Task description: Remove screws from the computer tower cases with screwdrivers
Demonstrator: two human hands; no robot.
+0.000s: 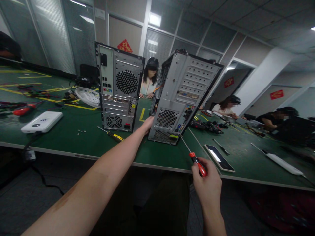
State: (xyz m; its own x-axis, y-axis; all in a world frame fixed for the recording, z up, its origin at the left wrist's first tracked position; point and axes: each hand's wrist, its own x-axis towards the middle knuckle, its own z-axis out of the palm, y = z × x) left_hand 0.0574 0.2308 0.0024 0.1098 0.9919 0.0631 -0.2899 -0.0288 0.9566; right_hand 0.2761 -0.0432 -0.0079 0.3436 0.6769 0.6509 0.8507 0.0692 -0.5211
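Note:
In my right hand (208, 178) is a red and black screwdriver (198, 164), gripped by its handle. Its thin shaft points up and left, and the tip lies at the lower right corner of the right computer tower (169, 95). This tower stands upright with its rear panel facing me and one side open. My left hand (149, 124) reaches to the tower's lower left side, where its fingers are hidden. A second computer tower (120, 88) stands upright to the left, rear panel towards me. A yellow and black screwdriver (114, 135) lies in front of it.
Several small screws (81, 131) and a white power bank (43, 123) with a cable lie on the left. A white basket (88, 96) stands behind. On the right are a phone (220, 158), a pen (220, 146) and black cables (209, 126). People sit across the green table (162, 159).

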